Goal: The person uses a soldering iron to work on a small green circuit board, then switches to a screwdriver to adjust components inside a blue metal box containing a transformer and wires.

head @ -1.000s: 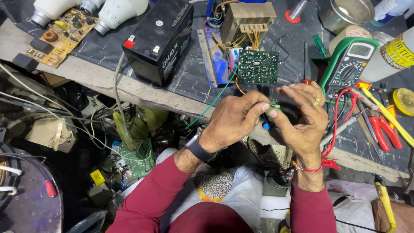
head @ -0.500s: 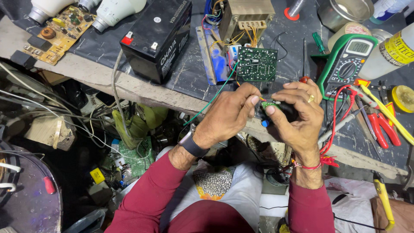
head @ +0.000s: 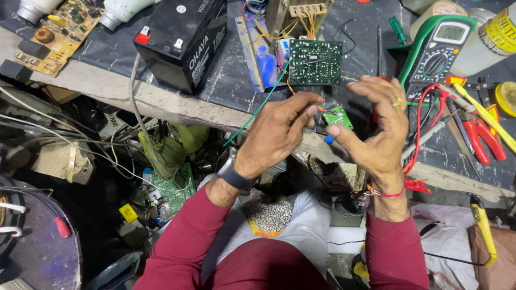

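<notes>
Two bare hands meet over the bench edge, both sleeved in dark red. Left hand point(head: 279, 134) is curled, thumb and forefinger pressed together on thin wire leads at the edge of a small green circuit board point(head: 338, 116), which sits between the hands, just off the left fingertips at about 3 o'clock. Right hand point(head: 379, 131) has its fingers spread and arched over the small board, thumb reaching in under it; whether it actually grips the board cannot be made out. A gold ring shows on one right finger, a red thread on that wrist, a dark watch on the left wrist. At 12 o'clock from the hands lies a larger green circuit board point(head: 315, 61), solder side up, with a green wire point(head: 258, 110) running from it down toward 7 o'clock. Beyond that board, a transformer point(head: 293, 13) with yellow leads. At 10 o'clock, a black battery point(head: 180, 40) with a red terminal tab. At 2 o'clock, a green-cased multimeter point(head: 438, 53), its red probe leads looping down past the right wrist. Red-handled pliers point(head: 481, 139) lie at 3 o'clock on the bench. Far at 10 o'clock, a tan circuit board point(head: 54, 32) beside white bulb housings.
</notes>
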